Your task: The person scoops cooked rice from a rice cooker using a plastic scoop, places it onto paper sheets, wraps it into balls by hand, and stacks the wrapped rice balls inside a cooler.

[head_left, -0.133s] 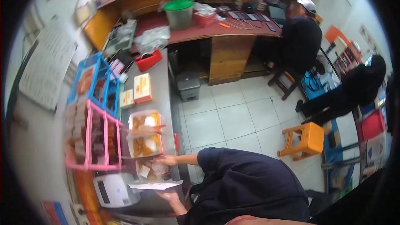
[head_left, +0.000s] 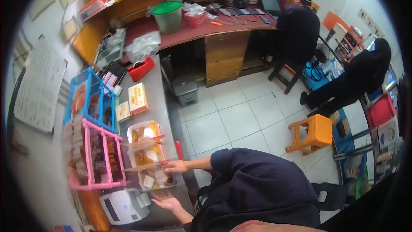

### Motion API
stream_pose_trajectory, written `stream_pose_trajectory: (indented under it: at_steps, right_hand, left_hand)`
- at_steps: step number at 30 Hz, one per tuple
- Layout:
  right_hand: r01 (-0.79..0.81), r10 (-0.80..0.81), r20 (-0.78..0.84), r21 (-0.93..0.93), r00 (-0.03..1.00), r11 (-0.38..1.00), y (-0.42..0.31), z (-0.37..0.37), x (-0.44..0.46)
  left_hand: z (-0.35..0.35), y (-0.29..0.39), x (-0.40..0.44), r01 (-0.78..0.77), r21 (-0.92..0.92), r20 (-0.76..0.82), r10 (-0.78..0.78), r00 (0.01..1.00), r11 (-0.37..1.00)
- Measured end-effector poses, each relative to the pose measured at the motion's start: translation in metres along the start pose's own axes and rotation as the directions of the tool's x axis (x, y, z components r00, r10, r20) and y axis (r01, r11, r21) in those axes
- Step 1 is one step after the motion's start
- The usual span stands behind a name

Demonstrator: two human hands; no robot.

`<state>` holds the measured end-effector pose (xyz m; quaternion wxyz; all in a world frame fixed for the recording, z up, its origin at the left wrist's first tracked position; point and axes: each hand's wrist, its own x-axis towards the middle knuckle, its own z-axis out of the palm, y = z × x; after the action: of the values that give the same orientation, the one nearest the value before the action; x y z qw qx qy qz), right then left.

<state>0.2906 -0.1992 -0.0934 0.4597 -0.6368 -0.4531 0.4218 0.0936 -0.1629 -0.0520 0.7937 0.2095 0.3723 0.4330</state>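
Note:
My right hand (head_left: 177,166) is stretched over the near food box (head_left: 159,178), its fingers extended at the box's upper edge. Below that box my left hand (head_left: 168,202) lies palm up with spread fingers, holding nothing, close to a white machine (head_left: 122,206). Inside the near box are a small white packet (head_left: 148,182) and food I cannot make out clearly. Two more open boxes stand in line behind it; rice (head_left: 151,131) and browned food pieces (head_left: 140,157) show in them, and upright lid flaps partly cover them.
Left of the boxes stand a pink rack (head_left: 91,154) and a blue basket (head_left: 86,114). Closed yellow-and-white boxes (head_left: 138,99) and a red tape dispenser (head_left: 141,68) are farther along the counter. An orange stool (head_left: 311,133) is on the floor. Two people (head_left: 298,30) are across the room.
The white flap above my left hand has gone from view, and that hand has moved slightly left and shows its palm. My right hand remains at the near box; the view has shifted.

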Motion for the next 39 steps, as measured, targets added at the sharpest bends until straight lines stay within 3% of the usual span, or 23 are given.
stream_pose_trajectory:
  at_steps: [2,3,4,5,7,9,12,14,17,19,21,22,23,25,27,28,29,30,31,33,35,38,39]
  right_hand:
    - [-0.086,0.09,0.121,-0.038,0.989,0.996,0.013,-0.025,-0.041]
    - [-0.126,0.134,0.218,-0.05,0.967,0.991,0.025,-0.038,-0.057]
    - [-0.106,0.136,0.169,-0.176,0.976,0.979,0.081,-0.027,-0.085]
    - [-0.228,0.365,0.302,-0.404,0.881,0.886,0.125,-0.023,-0.109]
    - [-0.431,0.531,0.232,-0.37,0.815,0.823,0.132,-0.033,-0.159]
    - [-0.633,0.689,0.157,-0.294,0.707,0.716,0.138,-0.052,-0.22]
    - [-0.871,0.876,0.106,-0.104,0.47,0.48,0.137,-0.047,-0.333]
    - [-0.919,0.921,0.026,-0.054,0.39,0.391,0.145,-0.024,-0.385]
    - [-0.906,0.881,-0.234,-0.001,0.412,0.424,0.162,0.021,-0.418]
    - [-0.578,0.582,-0.487,0.178,0.651,0.796,0.178,0.07,-0.435]
    - [-0.733,0.679,-0.347,-0.038,0.647,0.679,0.112,0.098,-0.458]
    - [-0.723,0.694,-0.303,0.02,0.654,0.69,0.138,0.103,-0.475]
    - [-0.555,0.56,-0.24,0.094,0.793,0.827,0.183,0.103,-0.494]
    - [-0.725,0.696,-0.254,-0.031,0.671,0.688,0.224,0.096,-0.537]
    - [-0.921,0.628,-0.692,-0.147,0.357,0.362,0.183,0.071,-0.563]
    - [-0.876,0.62,-0.661,-0.125,0.424,0.466,0.156,0.042,-0.565]
    - [-0.82,0.602,-0.629,-0.103,0.492,0.563,0.131,0.011,-0.561]
    - [-0.731,0.391,-0.754,-0.169,0.527,0.661,0.104,-0.009,-0.556]
    - [-0.634,0.141,-0.86,-0.24,0.49,0.735,0.076,-0.027,-0.549]
    - [-0.394,0.171,-0.904,0.003,0.393,0.919,-0.001,-0.058,-0.548]
    - [-0.133,-0.192,-0.966,-0.216,0.175,0.967,0.002,-0.07,-0.53]
    - [0.068,0.254,-0.924,0.284,0.287,0.956,-0.062,-0.082,-0.577]
    - [0.071,0.29,-0.905,0.327,0.312,0.942,-0.075,-0.085,-0.596]
  left_hand:
    - [0.013,0.0,0.013,-0.036,0.023,-0.083,0.038,0.996,0.999]
    - [0.004,-0.006,0.014,-0.042,0.119,0.034,0.038,0.999,0.992]
    - [0.004,-0.015,0.009,0.064,0.26,-0.131,-0.031,0.991,0.964]
    - [0.003,-0.023,-0.001,0.183,0.385,-0.299,-0.065,0.952,0.904]
    - [-0.019,-0.045,-0.015,0.488,0.547,-0.218,-0.447,0.867,0.68]
    - [-0.038,-0.069,-0.036,0.506,0.771,-0.118,-0.693,0.711,0.388]
    - [-0.075,-0.097,-0.059,0.036,0.985,-0.166,-0.875,0.455,-0.168]
    - [-0.095,-0.104,-0.063,-0.434,0.804,-0.266,-0.898,0.35,-0.407]
    - [-0.107,-0.12,-0.063,-0.819,0.366,-0.367,-0.877,0.309,-0.442]
    - [-0.103,-0.135,-0.064,-0.906,0.115,-0.397,-0.854,0.335,-0.408]
    - [-0.089,-0.154,-0.067,-0.926,-0.062,-0.37,-0.853,0.367,-0.372]
    - [-0.079,-0.166,-0.07,-0.924,-0.132,-0.337,-0.86,0.383,-0.359]
    - [-0.067,-0.178,-0.074,-0.918,-0.184,-0.289,-0.873,0.392,-0.351]
    - [-0.038,-0.208,-0.085,-0.898,-0.283,-0.152,-0.908,0.389,-0.338]
    - [-0.006,-0.242,-0.094,-0.859,-0.399,0.025,-0.94,0.34,-0.321]
    - [-0.005,-0.278,-0.073,-0.83,-0.425,0.184,-0.932,0.312,-0.362]
    - [0.036,-0.293,-0.098,-0.807,-0.481,0.056,-0.931,0.361,-0.342]
    - [0.056,-0.314,-0.108,-0.825,-0.399,0.253,-0.913,0.321,-0.4]
    - [0.081,-0.339,-0.121,-0.788,-0.46,0.303,-0.907,0.293,-0.409]
    - [0.143,-0.383,-0.17,-0.694,-0.533,0.372,-0.87,0.322,-0.485]
    - [0.204,-0.404,-0.247,-0.778,-0.451,0.49,-0.85,0.195,-0.438]
    - [0.266,-0.447,-0.332,-0.759,-0.481,0.655,-0.755,0.02,-0.438]
    - [0.278,-0.449,-0.358,-0.76,-0.487,0.701,-0.711,-0.047,-0.43]
